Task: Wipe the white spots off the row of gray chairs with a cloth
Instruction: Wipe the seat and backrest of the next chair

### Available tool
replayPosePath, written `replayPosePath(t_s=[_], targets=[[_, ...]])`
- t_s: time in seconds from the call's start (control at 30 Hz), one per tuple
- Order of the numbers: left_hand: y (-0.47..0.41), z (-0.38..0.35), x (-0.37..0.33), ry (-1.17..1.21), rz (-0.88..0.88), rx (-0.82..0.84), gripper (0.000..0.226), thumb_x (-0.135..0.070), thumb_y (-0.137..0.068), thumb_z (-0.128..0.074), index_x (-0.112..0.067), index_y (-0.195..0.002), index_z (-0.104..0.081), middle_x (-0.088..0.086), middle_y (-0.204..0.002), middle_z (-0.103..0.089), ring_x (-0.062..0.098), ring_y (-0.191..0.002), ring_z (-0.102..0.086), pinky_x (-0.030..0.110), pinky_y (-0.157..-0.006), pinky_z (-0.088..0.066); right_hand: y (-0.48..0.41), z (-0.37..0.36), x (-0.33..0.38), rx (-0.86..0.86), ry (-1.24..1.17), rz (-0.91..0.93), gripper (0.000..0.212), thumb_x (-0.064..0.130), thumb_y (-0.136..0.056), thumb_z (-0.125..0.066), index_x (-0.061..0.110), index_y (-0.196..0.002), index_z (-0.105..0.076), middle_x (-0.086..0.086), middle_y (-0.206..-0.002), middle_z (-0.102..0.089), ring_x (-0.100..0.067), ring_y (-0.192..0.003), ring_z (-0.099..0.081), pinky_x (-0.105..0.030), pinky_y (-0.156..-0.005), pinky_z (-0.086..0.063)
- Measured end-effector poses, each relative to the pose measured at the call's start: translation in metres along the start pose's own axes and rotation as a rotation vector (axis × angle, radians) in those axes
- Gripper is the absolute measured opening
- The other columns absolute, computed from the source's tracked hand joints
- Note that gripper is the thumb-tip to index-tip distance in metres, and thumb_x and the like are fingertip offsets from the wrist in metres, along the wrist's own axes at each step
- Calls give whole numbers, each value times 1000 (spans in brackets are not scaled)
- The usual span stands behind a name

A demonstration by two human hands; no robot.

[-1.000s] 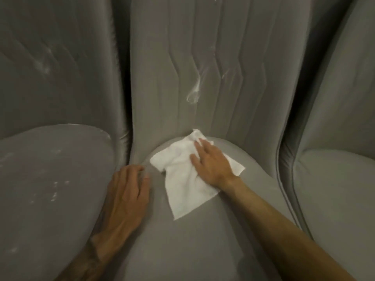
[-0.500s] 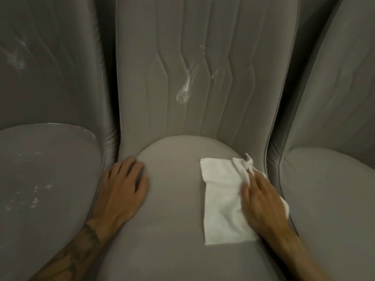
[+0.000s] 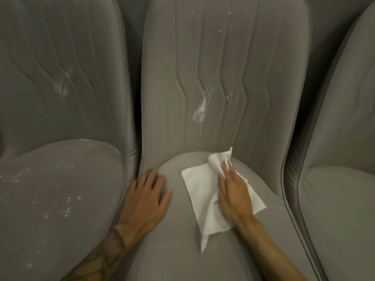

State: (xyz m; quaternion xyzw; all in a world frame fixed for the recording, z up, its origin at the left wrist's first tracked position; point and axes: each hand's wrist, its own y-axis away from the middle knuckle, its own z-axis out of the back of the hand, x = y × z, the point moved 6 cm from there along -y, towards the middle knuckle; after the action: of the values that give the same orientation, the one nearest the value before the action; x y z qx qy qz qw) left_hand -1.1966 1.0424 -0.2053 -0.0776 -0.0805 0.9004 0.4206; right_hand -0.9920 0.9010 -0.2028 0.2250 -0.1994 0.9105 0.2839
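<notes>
Three gray chairs fill the view: middle chair [image 3: 223, 57], left chair [image 3: 60, 179], right chair [image 3: 345, 138]. White cloth [image 3: 203, 191] lies on the middle seat at 5 o'clock, right hand [image 3: 233, 195] flat on it, fingers [image 3: 225, 171] extended, perhaps pinching a fold. Left hand [image 3: 146, 199] rests spread at 7 o'clock. White smear [image 3: 199, 112] marks the backrest.

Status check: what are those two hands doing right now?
Right hand flat on white cloth, middle gray chair seat. Left hand bracing, empty. White smear on backrest.

White cloth [image 3: 199, 191] flat on spot-smeared middle gray chair [image 3: 178, 250].
</notes>
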Motion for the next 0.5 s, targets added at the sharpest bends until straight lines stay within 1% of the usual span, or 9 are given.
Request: replayPosePath(t_s=[0.07,0.13,0.2,0.23,0.3,0.4,0.5], targets=[[-5,3,1,-19,-24,-22,54,-47,-100,-38,-14,-130,-67,14,-141,-62,34,-118,-63,48,-95,-54,-29,-3,14,-85,-129,18,54,34,-113,-26,22,-165,-22,8,-173,-18,-12,-159,-20,-41,-127,-25],[-14,8,2,-46,-40,-64,52,-44,-100,-39,-12,-127,-69,15,-137,-64,35,-115,-65,47,-94,-56,-54,-4,30,-163,-138,92,54,34,-113,-26,23,-166,-20,10,-173,-17,-6,-159,-16,-39,-128,-24],[-24,15,3,-89,-67,-129,51,-41,-99,-40,-9,-124,-72,16,-132,-67,35,-112,-67,48,-93,-57,-81,0,40,-255,-171,137,54,31,-113,-29,21,-165,-21,8,-173,-17,-8,-160,-16,-41,-128,-25],[-30,18,3,-111,-89,-165,50,-39,-99,-40,-9,-123,-73,16,-132,-68,35,-113,-68,48,-94,-57,-95,2,42,-301,-206,140,54,30,-113,-31,19,-165,-21,7,-173,-17,-9,-160,-16,-42,-128,-25],[-45,26,4,-139,-140,-241,48,-36,-100,-42,-9,-124,-73,17,-139,-65,36,-122,-66,49,-102,-52,-115,0,45,-381,-215,149,56,30,-112,-32,18,-165,-19,5,-174,-14,-12,-161,-13,-43,-129,-22],[-75,42,5,-186,-221,-351,46,-30,-99,-47,-10,-137,-66,18,-158,-48,37,-145,-48,53,-116,-38,-131,-24,54,-405,-60,230,59,23,-111,-33,13,-166,-16,2,-175,-4,-17,-162,-5,-45,-130,-15],[-118,68,6,-216,-254,-440,57,-28,-101,-48,-12,-156,-46,15,-170,-29,33,-158,-27,54,-126,-25,-148,-35,53,-452,40,248,61,22,-110,-33,13,-167,-11,-3,-175,-4,-21,-162,-9,-44,-131,-14]])
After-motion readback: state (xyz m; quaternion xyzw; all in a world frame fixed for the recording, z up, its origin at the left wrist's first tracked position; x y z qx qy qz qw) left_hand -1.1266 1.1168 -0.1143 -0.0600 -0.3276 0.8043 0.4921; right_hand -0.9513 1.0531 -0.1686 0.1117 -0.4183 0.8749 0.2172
